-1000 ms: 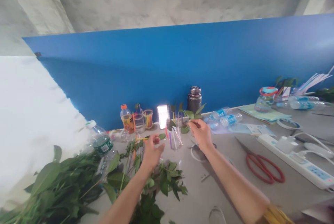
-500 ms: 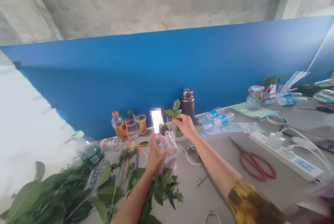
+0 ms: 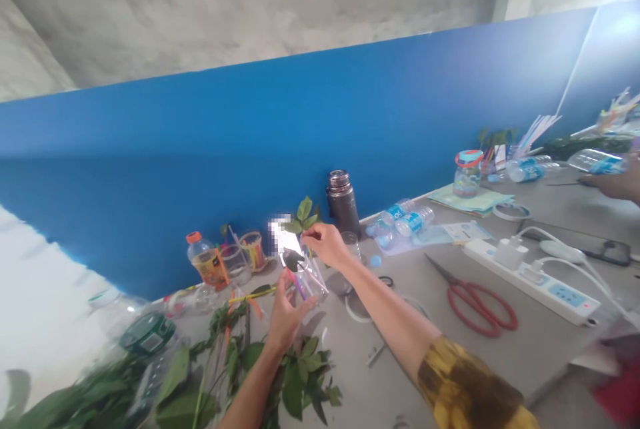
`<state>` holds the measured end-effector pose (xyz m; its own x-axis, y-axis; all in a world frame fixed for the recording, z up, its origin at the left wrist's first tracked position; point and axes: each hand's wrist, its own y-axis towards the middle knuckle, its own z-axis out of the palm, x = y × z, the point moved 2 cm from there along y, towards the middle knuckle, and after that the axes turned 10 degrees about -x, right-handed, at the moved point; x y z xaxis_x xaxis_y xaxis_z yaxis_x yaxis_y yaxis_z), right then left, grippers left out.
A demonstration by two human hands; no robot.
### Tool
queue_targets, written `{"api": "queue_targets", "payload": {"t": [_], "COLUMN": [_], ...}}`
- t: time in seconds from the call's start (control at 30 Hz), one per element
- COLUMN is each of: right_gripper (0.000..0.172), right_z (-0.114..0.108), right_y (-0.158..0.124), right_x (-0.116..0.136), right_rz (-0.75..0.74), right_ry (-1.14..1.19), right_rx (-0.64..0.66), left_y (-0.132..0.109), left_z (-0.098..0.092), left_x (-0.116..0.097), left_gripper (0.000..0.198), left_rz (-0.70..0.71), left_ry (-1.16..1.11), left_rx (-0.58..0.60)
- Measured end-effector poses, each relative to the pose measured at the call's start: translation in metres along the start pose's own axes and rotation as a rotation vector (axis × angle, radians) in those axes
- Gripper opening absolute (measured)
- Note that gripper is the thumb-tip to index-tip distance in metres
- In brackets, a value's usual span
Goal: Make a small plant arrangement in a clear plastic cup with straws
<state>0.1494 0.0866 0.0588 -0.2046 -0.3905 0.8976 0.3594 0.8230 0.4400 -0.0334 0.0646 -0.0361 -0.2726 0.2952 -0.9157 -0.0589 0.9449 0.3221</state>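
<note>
In the head view my left hand [image 3: 286, 314] is curled around the near side of a clear plastic container [image 3: 315, 277], thumb on its right and fingers on its left. Colourful straws [image 3: 301, 284] and a dark leaf [image 3: 293, 259] stick up from it. Above the rim my right hand [image 3: 327, 242] pinches the stem of a green leafy sprig [image 3: 303, 211]; the stem's lower end is hard to make out. Cut leafy branches [image 3: 305, 376] lie on the table below my left hand.
Behind stands a dark thermos [image 3: 343, 202]. Red-handled scissors [image 3: 475, 302] and a power strip [image 3: 535, 282] lie right. An orange-capped bottle [image 3: 207, 262] and a cup of coloured sticks [image 3: 254, 252] stand left. Another person's hand [image 3: 615, 179] is at far right.
The view has turned right, so the things appear shifted left, and another person's hand has come into view. My left hand has closed in on the container; my right hand still pinches the sprig.
</note>
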Motion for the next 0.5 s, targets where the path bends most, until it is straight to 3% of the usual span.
{"api": "queue_targets", "payload": {"t": [0.2,0.5], "right_gripper": [0.011,0.017], "right_z": [-0.0009,0.0009], "right_y": [0.0004,-0.0014], "right_x": [0.0009,0.0061], "right_rz": [-0.006,0.027], "right_ry": [-0.053,0.044], "right_rx": [0.015,0.012], "left_y": [-0.0007,-0.0002], "left_z": [-0.0021,-0.002], "left_x": [-0.0005,0.0043], "left_gripper": [0.096,0.092], "left_rz": [-0.047,-0.008], "left_ry": [0.057,0.061], "left_rx": [0.033,0.031]}}
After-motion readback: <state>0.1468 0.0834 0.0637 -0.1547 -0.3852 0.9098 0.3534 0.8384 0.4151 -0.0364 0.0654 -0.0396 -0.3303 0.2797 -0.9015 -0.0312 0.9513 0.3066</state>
